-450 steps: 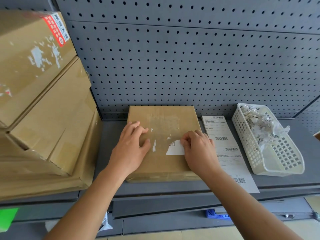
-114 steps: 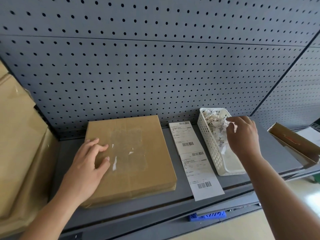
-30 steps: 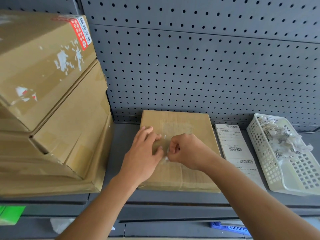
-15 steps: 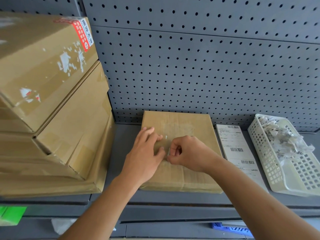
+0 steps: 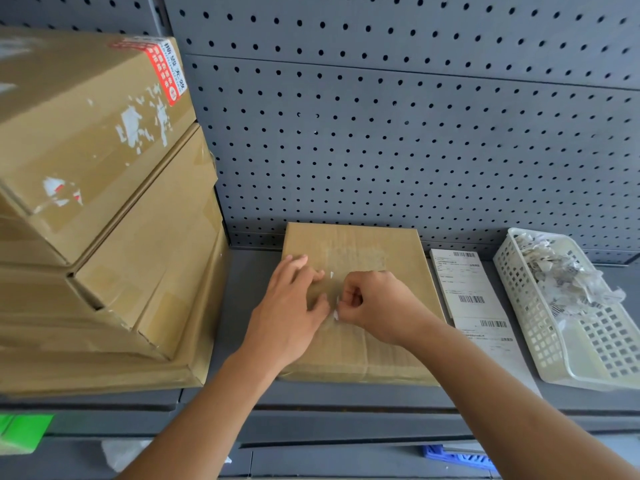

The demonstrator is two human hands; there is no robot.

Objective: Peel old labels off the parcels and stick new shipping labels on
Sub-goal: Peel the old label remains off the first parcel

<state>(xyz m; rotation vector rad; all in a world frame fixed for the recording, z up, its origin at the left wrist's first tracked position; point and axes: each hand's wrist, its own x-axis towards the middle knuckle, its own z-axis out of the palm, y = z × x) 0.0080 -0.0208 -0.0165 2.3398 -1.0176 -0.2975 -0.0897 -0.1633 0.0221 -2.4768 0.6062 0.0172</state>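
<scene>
While the left hand (image 5: 287, 317) lies spread and flat on a brown parcel (image 5: 349, 351) to keep it from sliding, we see the right hand (image 5: 377, 306), fingers curled, pinch a white sliver of old label (image 5: 335, 315) just off the left thumb, near the middle of the lid.

Head view: the parcel lies flat on a grey shelf (image 5: 249, 289), its far edge close against the pegboard (image 5: 381, 133) at 12 o'clock. A pull toward 6 o'clock is, we judge, what the flat palm is there to resist. A second white fleck (image 5: 331, 274) sits at 12 o'clock from the sliver, beside a pale patch of residue. We judge the peeling nearly done and the new label not yet on.

A strip of new shipping labels (image 5: 478, 306) lies on the shelf just beside the parcel at 3 o'clock, handy to the right hand. Past it, again at 3 o'clock, a white basket (image 5: 554, 348) holds torn scraps (image 5: 561, 271). Stacked cartons (image 5: 104, 168) crowd the 9 o'clock side, with a band of bare shelf between.

Open room lies toward 6 o'clock, where the shelf's front edge falls away just past the parcel's near edge. A hard tug could, we think, drag the parcel over it.
</scene>
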